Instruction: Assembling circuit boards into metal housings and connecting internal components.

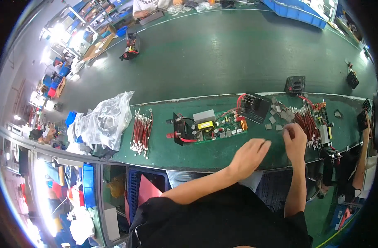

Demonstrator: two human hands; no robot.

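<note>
My left hand [249,158] hovers over the near edge of the green bench, fingers curled and pressed together; whether they hold anything is hidden. Close to its right, my right hand [295,141] pinches at the loose small grey square pads [272,120], and what lies between its fingertips is too small to make out. Beyond the left hand lies a green circuit board [222,133] with a yellow transformer [205,125] and a black end panel [181,129]. Red wires join it to another black panel [255,108]. Beside my right hand is a bundle of red-and-black wires [305,123].
Another wired board [324,130] lies at the right. More wires [141,133] and a clear plastic bag [106,122] are at the left. Beyond the bench's raised edge, a green surface carries black-panelled units [132,44] and a blue tray [298,12]. Other people sit nearby.
</note>
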